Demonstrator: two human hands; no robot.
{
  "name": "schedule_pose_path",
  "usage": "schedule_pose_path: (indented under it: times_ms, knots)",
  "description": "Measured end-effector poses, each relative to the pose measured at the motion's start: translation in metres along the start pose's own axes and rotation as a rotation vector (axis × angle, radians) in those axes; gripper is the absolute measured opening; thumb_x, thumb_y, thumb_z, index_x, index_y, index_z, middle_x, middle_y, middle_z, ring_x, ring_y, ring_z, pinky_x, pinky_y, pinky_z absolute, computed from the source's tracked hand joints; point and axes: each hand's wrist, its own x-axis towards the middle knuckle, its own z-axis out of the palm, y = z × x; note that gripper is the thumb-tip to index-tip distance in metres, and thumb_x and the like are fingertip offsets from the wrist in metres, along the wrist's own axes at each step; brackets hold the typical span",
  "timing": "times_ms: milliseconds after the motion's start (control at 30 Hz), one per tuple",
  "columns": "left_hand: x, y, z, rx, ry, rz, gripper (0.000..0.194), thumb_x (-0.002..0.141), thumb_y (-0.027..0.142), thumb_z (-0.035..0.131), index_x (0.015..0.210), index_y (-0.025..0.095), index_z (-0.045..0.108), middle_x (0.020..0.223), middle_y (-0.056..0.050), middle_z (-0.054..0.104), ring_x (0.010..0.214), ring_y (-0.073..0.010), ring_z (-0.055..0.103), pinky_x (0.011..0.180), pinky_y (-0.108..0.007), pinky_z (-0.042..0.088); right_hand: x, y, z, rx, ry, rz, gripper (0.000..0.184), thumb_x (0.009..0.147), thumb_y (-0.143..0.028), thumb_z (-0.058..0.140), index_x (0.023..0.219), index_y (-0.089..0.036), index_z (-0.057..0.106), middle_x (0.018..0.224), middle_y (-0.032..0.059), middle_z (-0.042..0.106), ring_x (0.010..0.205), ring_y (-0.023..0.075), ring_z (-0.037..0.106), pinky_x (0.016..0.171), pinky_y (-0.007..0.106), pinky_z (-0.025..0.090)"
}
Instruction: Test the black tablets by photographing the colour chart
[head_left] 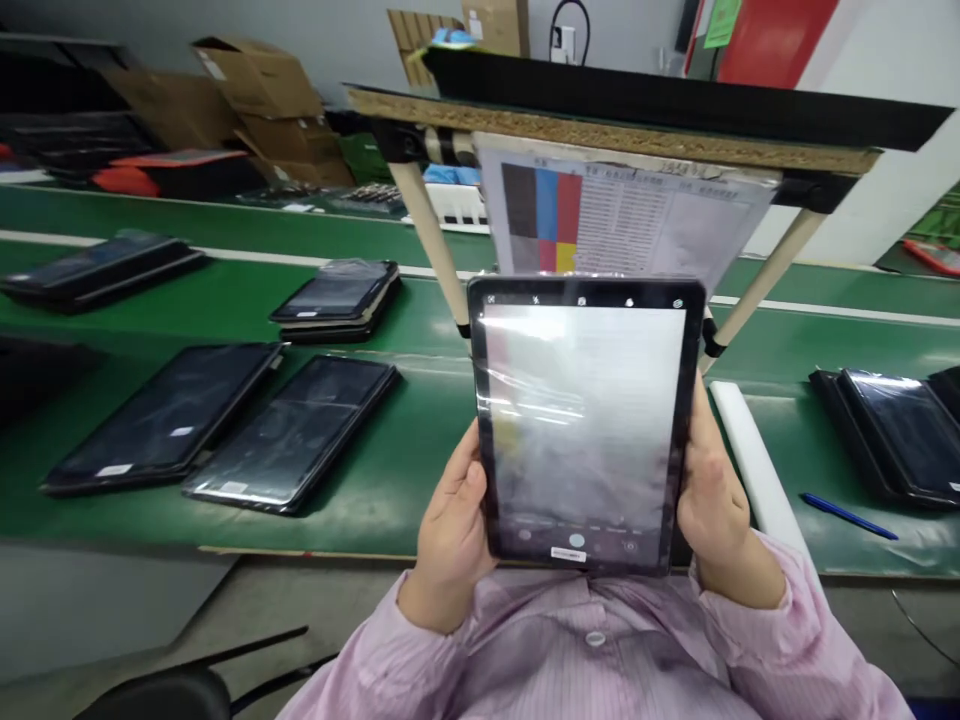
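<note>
The black-framed rectangular tablet with a lit screen is grasped along its two long sides by the left hand and the right hand, over the near edge of the green table. A slim blue pen is laid near that edge, towards the right.
</note>
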Motion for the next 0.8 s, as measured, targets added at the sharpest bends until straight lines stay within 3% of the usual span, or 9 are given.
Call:
schedule_pose_path:
  times_ms: [67,133,267,367,500,600,700,800]
  knots:
    - [-0.003,-0.011,0.001,-0.025,0.008,-0.057,0.055,0.083,0.054,0.086,0.134,0.037,0.074,0.133,-0.002,0.078,0.114,-0.0229,0.076,0.096,-0.032,0.063,0.005,-0.010,-0.010,-0.126,-0.018,-0.060,0.087,0.102,-0.074,0.040,0.173,-0.030,0.017,0.173,0.0022,0.038,0.165,0.0308,0.025,0.136,0.054,0.029]
    - [-0.007,-0.021,-0.002,-0.022,0.010,-0.098,0.059,0.085,0.054,0.084,0.140,0.039,0.069,0.133,-0.002,0.078,0.115,-0.0227,0.076,0.100,-0.034,0.062,0.009,-0.015,-0.019,-0.235,-0.010,-0.084,0.088,0.102,-0.073,0.042,0.173,-0.030,0.015,0.173,0.0022,0.039,0.164,0.0345,0.026,0.134,0.057,0.032]
    - [-0.014,-0.036,-0.008,0.107,-0.039,-0.088,0.066,0.089,0.059,0.079,0.150,0.040,0.061,0.146,-0.005,0.071,0.127,-0.0255,0.072,0.100,-0.037,0.063,0.005,-0.015,-0.034,-0.397,0.107,-0.057,0.081,0.102,-0.069,0.047,0.170,-0.029,0.030,0.174,-0.0008,0.036,0.162,0.0367,0.032,0.131,0.056,0.039]
    - [-0.021,-0.046,0.000,0.211,-0.100,-0.119,0.068,0.094,0.064,0.070,0.155,0.038,0.056,0.152,-0.008,0.066,0.130,-0.0266,0.071,0.099,-0.039,0.064,0.000,-0.004,-0.047,-0.376,0.145,0.028,0.078,0.102,-0.073,0.046,0.167,-0.030,0.039,0.174,-0.0017,0.036,0.162,0.0345,0.033,0.130,0.052,0.040]
    - [-0.029,-0.068,0.027,0.359,-0.157,-0.249,0.059,0.106,0.057,0.050,0.158,0.029,0.052,0.158,-0.011,0.060,0.139,-0.0254,0.064,0.112,-0.043,0.057,-0.007,0.039,-0.068,-0.074,0.276,0.301,0.088,0.098,-0.084,0.031,0.168,-0.030,0.035,0.162,0.0049,0.055,0.153,0.0310,0.048,0.126,0.051,0.044]
    - [-0.032,-0.093,0.042,0.541,-0.196,-0.246,0.053,0.110,0.045,0.042,0.157,0.024,0.053,0.164,-0.011,0.054,0.150,-0.0238,0.053,0.125,-0.046,0.043,-0.017,0.085,-0.086,-0.097,0.394,0.474,0.094,0.097,-0.086,0.028,0.168,-0.023,0.034,0.151,0.0126,0.064,0.141,0.0297,0.062,0.119,0.051,0.051]
    - [-0.035,-0.112,0.046,0.635,-0.248,-0.249,0.054,0.107,0.038,0.047,0.157,0.019,0.053,0.166,-0.015,0.050,0.156,-0.0274,0.045,0.131,-0.054,0.032,-0.024,0.122,-0.102,-0.222,0.352,0.507,0.091,0.099,-0.082,0.025,0.166,-0.022,0.036,0.146,0.0139,0.068,0.135,0.0276,0.066,0.117,0.051,0.052]
    - [-0.040,-0.112,0.040,0.660,-0.321,-0.230,0.059,0.104,0.036,0.054,0.161,0.019,0.048,0.170,-0.016,0.044,0.160,-0.0282,0.038,0.132,-0.054,0.028,-0.026,0.137,-0.112,-0.331,0.303,0.472,0.088,0.100,-0.082,0.025,0.165,-0.024,0.039,0.156,0.0128,0.060,0.147,0.0274,0.054,0.125,0.055,0.041]
